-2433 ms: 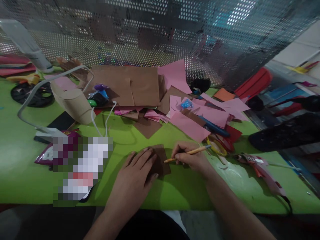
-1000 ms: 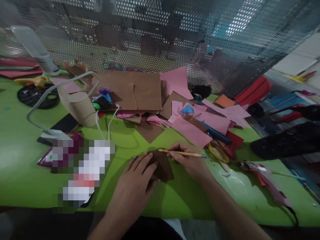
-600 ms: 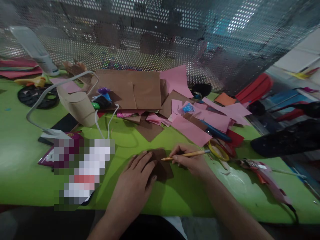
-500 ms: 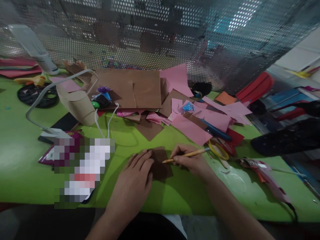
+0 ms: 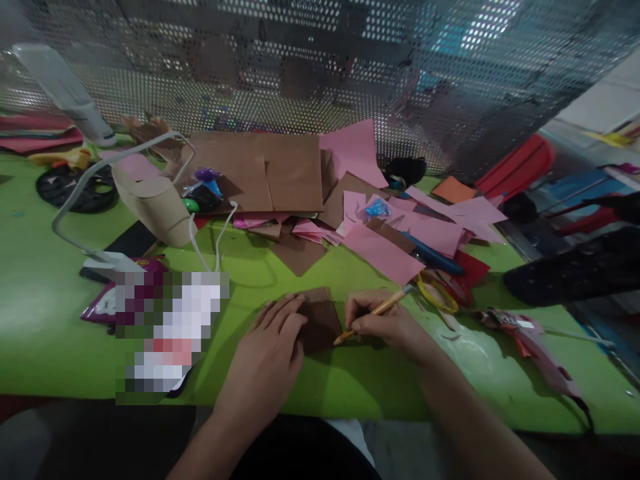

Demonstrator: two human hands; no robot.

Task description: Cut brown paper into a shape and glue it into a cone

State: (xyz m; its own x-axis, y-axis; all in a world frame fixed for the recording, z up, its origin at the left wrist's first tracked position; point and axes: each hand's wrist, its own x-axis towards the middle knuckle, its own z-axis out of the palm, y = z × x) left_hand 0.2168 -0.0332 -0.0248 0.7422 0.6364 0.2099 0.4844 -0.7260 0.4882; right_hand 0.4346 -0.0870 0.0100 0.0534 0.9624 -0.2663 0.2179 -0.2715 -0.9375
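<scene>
A small dark brown piece of paper [image 5: 321, 320] lies flat on the green tabletop [image 5: 360, 393] in front of me. My left hand [image 5: 273, 347] rests on its left side, fingers stretched out and pressing it down. Pinched in my right hand [image 5: 383, 323] is a pencil [image 5: 387, 303] with a light wooden barrel. The pencil's tip is at the lower right part of the brown paper, near its edge. Part of the paper is hidden under my left fingers.
Right of my hand lie yellow-handled scissors [image 5: 436, 293] and a pink glue gun [image 5: 537, 353]. Pink paper sheets [image 5: 385, 250] and a large brown paper bag [image 5: 295, 173] are behind. On the left are a purple iron-shaped object [image 5: 145, 293], a white cable [image 5: 75, 200] and a blurred-out phone-like item [image 5: 187, 327].
My right hand has moved the pencil tip slightly right and toward me, and the pencil now tilts more steeply. My left hand stays on the brown paper. The view has shifted slightly.
</scene>
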